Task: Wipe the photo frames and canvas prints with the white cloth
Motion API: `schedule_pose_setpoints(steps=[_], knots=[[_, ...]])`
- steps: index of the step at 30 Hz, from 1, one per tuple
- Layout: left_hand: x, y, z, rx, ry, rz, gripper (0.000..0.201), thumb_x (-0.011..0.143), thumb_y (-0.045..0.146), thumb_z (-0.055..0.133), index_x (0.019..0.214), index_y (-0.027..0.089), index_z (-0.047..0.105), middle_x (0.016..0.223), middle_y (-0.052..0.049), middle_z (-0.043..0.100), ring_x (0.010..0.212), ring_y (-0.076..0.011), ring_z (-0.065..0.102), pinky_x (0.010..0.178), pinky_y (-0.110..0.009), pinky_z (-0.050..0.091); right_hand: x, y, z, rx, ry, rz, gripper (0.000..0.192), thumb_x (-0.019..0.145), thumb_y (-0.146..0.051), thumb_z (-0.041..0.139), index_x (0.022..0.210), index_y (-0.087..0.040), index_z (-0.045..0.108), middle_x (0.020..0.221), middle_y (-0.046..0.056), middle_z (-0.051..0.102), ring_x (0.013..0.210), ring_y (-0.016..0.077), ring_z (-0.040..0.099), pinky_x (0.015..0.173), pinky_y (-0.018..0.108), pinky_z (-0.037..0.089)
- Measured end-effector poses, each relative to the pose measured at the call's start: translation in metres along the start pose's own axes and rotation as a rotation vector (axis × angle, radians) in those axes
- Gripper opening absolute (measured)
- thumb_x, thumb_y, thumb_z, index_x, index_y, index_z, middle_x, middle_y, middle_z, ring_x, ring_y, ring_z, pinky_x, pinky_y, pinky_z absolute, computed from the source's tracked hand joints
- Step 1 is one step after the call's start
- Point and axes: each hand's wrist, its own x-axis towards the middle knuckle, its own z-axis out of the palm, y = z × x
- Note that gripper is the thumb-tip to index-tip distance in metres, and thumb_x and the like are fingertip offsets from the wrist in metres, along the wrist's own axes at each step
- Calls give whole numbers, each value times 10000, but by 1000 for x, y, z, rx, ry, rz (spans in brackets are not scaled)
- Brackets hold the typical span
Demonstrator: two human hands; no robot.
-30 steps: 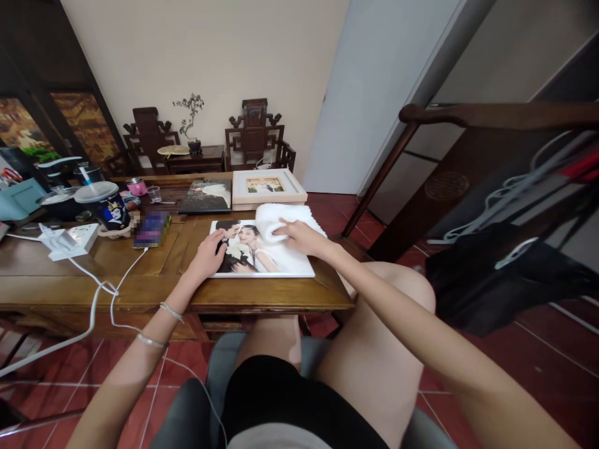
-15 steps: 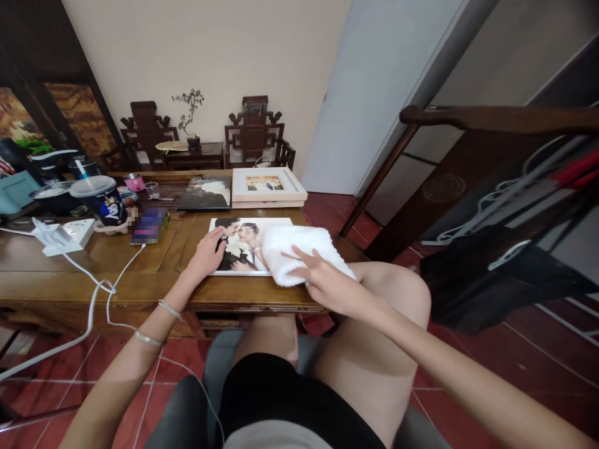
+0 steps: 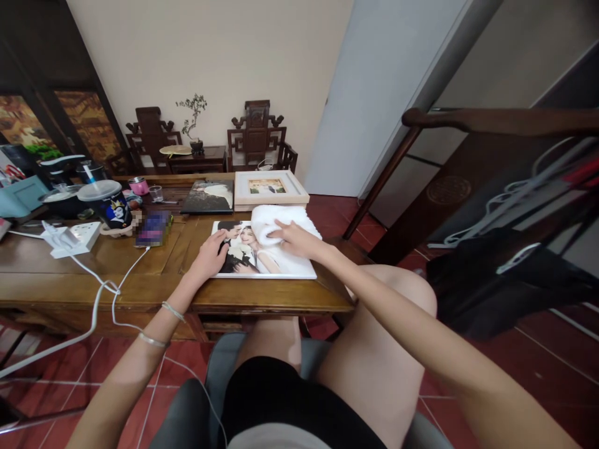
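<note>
A large photo print of a couple lies flat near the front edge of the wooden table. My left hand rests flat on its left edge, fingers spread. My right hand presses a folded white towel onto the print's far right part. The towel covers the print's upper right corner.
A framed photo and a dark photo print lie behind. To the left are a phone with white cable, a power strip and a lidded cup. A dark wooden chair with black cloth stands right.
My right hand pulled the towel toward the print's near right corner, then pushed it back to the far side. My left hand stayed on the print's left edge.
</note>
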Motion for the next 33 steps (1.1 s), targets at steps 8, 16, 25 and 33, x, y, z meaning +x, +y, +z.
schedule_pose_setpoints(steps=[8,16,25,33], knots=[[0,-6,3,-53,13,1,443,971,292,368,1349,163,561,1495,-113,504,1433,-231,410,1219,-417,285,2,-19,1,-69,8,37,668,752,59,380,1350,-141,600,1492,170,492,1484,364,255,1101,713,273],[-1,-3,5,-20,-62,-75,477,984,298,340,1415,166,494,1567,-116,402,1492,-246,293,1213,-497,262,-93,-78,-1,-80,-83,-122,624,717,48,407,1248,-146,672,1577,140,370,1491,388,214,1120,693,286],[2,-10,8,-22,-47,-48,486,976,268,324,1419,154,488,1556,-132,414,1480,-235,321,1209,-478,277,-21,-56,0,-61,-44,-63,605,782,-2,417,1340,-144,606,1574,156,375,1482,385,235,1086,718,283],[4,-16,8,-29,-16,19,481,952,218,346,1390,132,525,1514,-130,475,1453,-241,374,1223,-444,271,61,-44,-4,-77,-38,55,515,828,-66,471,1311,-158,626,1339,196,613,1352,371,403,1037,700,323]])
